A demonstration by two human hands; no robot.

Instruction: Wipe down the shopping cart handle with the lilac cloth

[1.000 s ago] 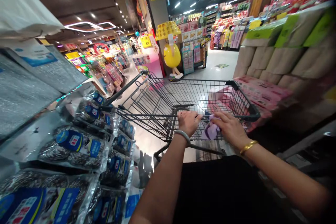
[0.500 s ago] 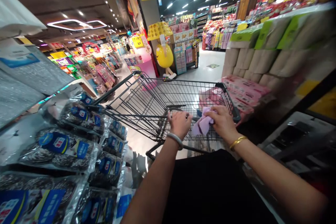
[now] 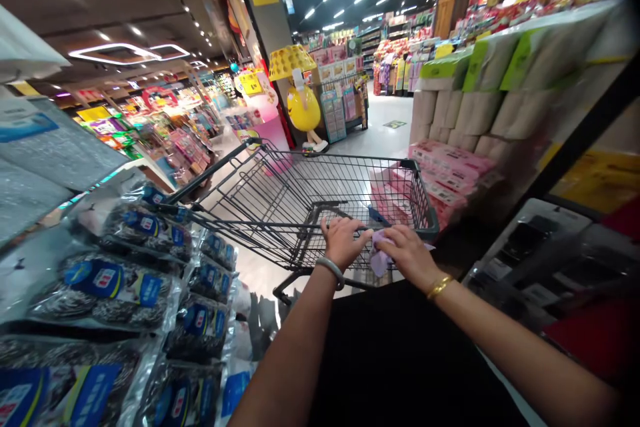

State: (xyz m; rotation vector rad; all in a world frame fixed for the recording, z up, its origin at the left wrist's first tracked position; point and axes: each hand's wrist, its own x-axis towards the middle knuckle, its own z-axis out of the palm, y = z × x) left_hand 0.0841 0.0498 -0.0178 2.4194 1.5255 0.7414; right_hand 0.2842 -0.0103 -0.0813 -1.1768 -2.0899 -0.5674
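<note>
A dark wire shopping cart [image 3: 280, 190] stands sideways before me, its handle towards the left. On its near top rim rests my left hand [image 3: 344, 241], fingers bent over the rail and thumb pointing right. My right hand [image 3: 409, 255] is closed around a crumpled lilac cloth [image 3: 381, 255], pressed down at the same rim, right beside my left thumb. Part of the cloth is hidden under the fingers. A small dark blue item [image 3: 379, 215] shows through the mesh near the cart's front end; I cannot make out what it is.
Clear bags with blue labels [image 3: 107, 283] are stacked at the left. Paper packs with green tops [image 3: 450, 71] and pink packs [image 3: 445, 170] are piled beyond the cart's right end. A yellow figure display [image 3: 303, 110] stands by a pillar [image 3: 265, 20].
My right hand has moved left and down with the cloth, onto the rim and close to my left hand. The cloth is more bunched up. My left hand stays on the rim.
</note>
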